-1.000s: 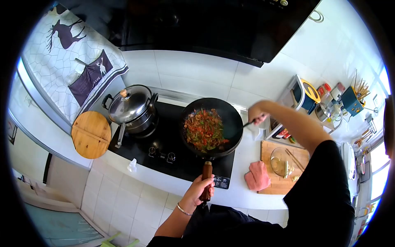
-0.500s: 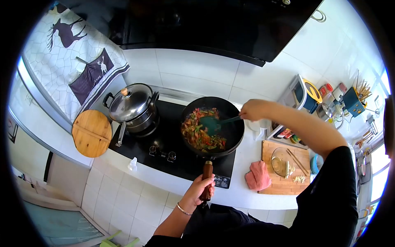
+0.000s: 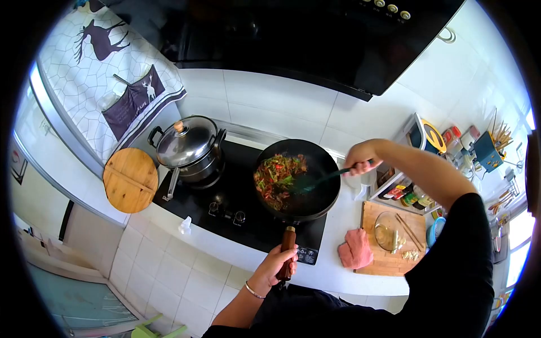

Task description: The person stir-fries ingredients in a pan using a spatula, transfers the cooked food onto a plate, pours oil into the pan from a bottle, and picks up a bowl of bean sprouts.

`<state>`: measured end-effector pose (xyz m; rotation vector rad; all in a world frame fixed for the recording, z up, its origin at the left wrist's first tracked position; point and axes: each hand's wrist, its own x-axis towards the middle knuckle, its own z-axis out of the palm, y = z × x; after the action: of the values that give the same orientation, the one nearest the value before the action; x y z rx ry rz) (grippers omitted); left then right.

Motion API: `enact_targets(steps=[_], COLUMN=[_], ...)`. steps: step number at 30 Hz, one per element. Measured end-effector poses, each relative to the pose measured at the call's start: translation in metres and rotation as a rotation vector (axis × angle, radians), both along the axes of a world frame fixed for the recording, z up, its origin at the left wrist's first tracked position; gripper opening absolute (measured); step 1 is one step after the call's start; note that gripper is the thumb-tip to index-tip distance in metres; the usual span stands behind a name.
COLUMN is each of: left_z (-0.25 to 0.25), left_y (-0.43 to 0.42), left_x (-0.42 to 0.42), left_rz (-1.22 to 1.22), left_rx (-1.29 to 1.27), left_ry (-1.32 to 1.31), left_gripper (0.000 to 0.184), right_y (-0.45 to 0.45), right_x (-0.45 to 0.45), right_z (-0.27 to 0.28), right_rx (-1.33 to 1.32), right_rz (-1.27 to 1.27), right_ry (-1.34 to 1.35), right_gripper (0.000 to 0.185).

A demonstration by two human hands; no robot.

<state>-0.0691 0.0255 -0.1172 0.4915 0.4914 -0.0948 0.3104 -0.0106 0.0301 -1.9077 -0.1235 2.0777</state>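
Left hand (image 3: 278, 263) gripped handle (image 3: 288, 239) | right hand (image 3: 362, 157) held spatula (image 3: 333, 174), blurred blade apparently in food (image 3: 276, 176) | wok (image 3: 322, 160) sat on stove (image 3: 239, 183) | hard sweep, slack grip risked spillage

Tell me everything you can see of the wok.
The wok is round, deep and dark, with a brown, wooden-looking handle. It sits on the black stove, right of the lidded pot. The left hand grips its handle; the right holds a dark green spatula inside. Red, green and brown food lies mostly toward its left side.
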Motion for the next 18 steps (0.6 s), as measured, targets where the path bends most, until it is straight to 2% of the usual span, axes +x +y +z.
enact_targets(steps=[2,3,4,5,7,9,10,12,13,15,18], left_z=[-0.001,-0.001,-0.002,-0.002,-0.001,-0.002,0.000,0.000,-0.001,-0.001,-0.002], left_y=[-0.001,0.000,0.000,0.001,0.001,0.002,0.001,0.002,0.001,0.000,0.000], left_x=[0.001,0.001,0.000,0.000,0.000,0.002,0.002,0.000,0.000,0.000,0.000], left_rz=[0.003,-0.005,-0.013,-0.011,-0.036,-0.041,-0.039,-0.038,-0.033,-0.031,-0.015], left_rx=[0.006,0.012,0.019,0.027,0.047,0.036,0.031,0.023,0.027,0.028,0.032], left_ry=[0.004,0.000,-0.002,-0.003,-0.010,-0.020,-0.011,0.006,-0.001,-0.006,-0.007], left_gripper=[0.021,0.021,0.021,0.021,0.020,0.020,0.020,0.021,0.021,0.021,0.021], right_y=[-0.006,0.000,0.012,0.024,0.044,0.060,0.068,0.078,0.079,0.079,0.058], right_x=[0.018,0.020,0.024,0.025,0.011,-0.003,-0.009,-0.033,-0.047,-0.068,-0.086], right_z=[0.008,-0.001,-0.019,-0.032,-0.044,-0.043,-0.038,-0.006,0.004,0.021,0.028], right_rx=[-0.216,-0.211,-0.178,-0.140,0.261,0.709,0.716,0.810,0.809,0.765,0.802], right_rz=[0.267,0.267,0.382,0.495,1.030,1.041,1.038,1.357,1.353,1.692,1.768], right_ry=[-0.346,-0.347,-0.608,-0.873,-1.355,-1.452,-1.448,-1.375,-1.368,-1.287,-1.289], right_gripper=[0.019,0.019,0.025,0.030,0.029,0.026,0.026,0.025,0.025,0.023,0.021])
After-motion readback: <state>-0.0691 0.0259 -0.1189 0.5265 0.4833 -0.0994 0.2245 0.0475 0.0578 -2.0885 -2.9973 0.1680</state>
